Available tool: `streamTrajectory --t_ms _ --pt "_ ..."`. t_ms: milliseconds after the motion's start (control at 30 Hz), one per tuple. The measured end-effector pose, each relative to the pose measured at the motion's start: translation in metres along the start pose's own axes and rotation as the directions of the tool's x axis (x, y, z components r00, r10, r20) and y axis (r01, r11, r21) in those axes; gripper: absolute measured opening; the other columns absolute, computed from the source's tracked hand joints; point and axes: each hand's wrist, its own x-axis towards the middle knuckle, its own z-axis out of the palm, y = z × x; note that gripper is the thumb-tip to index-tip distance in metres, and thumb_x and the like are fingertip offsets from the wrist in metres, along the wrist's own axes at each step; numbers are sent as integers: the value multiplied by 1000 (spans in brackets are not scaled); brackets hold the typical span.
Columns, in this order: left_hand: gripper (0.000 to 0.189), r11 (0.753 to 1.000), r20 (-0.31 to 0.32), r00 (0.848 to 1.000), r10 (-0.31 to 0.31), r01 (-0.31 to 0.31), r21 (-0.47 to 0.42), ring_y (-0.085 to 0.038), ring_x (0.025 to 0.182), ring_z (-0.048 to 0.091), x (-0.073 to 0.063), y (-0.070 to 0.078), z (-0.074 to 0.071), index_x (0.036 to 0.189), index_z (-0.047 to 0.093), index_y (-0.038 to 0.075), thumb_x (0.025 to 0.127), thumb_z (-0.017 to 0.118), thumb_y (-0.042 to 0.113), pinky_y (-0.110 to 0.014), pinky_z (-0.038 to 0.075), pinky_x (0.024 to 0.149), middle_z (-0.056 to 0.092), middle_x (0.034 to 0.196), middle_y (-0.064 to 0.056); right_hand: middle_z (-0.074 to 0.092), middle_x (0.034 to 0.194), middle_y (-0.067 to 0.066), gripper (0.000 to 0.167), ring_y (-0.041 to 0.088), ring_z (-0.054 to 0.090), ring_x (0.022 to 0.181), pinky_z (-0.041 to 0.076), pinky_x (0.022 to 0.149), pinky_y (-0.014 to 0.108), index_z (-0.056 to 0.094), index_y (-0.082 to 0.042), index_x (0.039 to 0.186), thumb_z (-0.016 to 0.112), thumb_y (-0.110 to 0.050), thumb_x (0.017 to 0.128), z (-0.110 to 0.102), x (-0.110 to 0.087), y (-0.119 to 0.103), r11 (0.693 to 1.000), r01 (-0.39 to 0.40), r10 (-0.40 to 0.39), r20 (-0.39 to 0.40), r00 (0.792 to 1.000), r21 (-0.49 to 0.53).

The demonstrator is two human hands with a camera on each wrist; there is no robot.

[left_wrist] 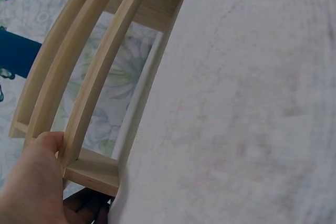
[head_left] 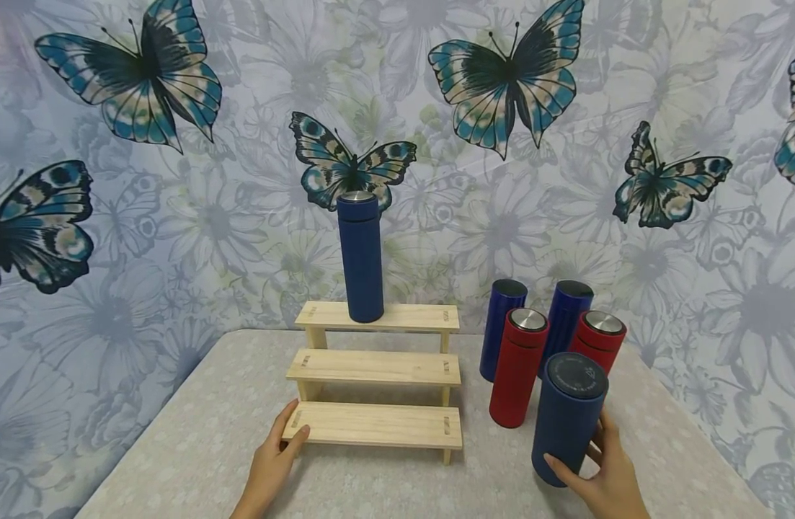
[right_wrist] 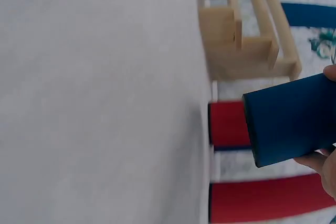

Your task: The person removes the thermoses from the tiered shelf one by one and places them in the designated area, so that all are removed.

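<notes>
My left hand [head_left: 271, 461] grips the left end of a three-step wooden stand [head_left: 378, 425], its thumb on top of the lowest step. In the left wrist view the thumb lies against that board [left_wrist: 86, 108]. My right hand [head_left: 605, 468] holds a dark matte blue thermos flask [head_left: 569, 425] around its lower part. The flask tilts slightly, and the right wrist view shows its base [right_wrist: 251, 129] lifted off the table. Another dark blue thermos flask [head_left: 362, 267] with a silver-topped lid stands upright on the top step.
Two red flasks with silver lids, one nearer [head_left: 517, 375] and one farther right [head_left: 602, 339], stand right of the stand. Behind them are two shiny blue flasks [head_left: 497, 339] [head_left: 569, 306]. A pale patterned cloth [head_left: 196, 432] covers the table, with a butterfly-print backdrop [head_left: 254, 238] behind.
</notes>
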Motion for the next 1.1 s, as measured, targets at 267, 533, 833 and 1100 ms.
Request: streamTrajectory --t_ms 267,533,833,1100 --pt "66 1000 2 1000 4 -4 -15 -35 101 55 0 -1 0 146 26 19 92 50 48 -39 47 71 38 137 -27 34 124 41 113 60 43 102 44 70 61 -4 -3 144 81 -10 71 -19 -4 28 978 -206 207 0 978 -41" --pt "67 1000 13 1000 7 -7 -19 -45 117 43 -1 1 0 147 24 18 93 47 50 -54 41 86 33 141 -26 24 131 45 115 60 36 110 40 78 63 -16 -1 142 77 -20 77 -28 2 46 918 -391 394 38 918 -67" --pt "65 1000 4 1000 18 -18 -12 -33 99 56 -1 1 -1 146 25 17 93 49 46 -37 46 68 38 137 -28 21 132 42 117 59 34 111 38 78 64 -18 -4 143 77 -18 76 -26 4 49 930 -361 363 18 932 -77" --pt "65 1000 -5 1000 30 -30 4 -36 103 55 -1 1 -1 146 27 17 93 50 46 -38 47 70 38 137 -28 24 131 39 116 57 35 111 36 78 66 -12 -4 144 78 -14 73 -25 2 50 927 -363 362 -34 932 -95"
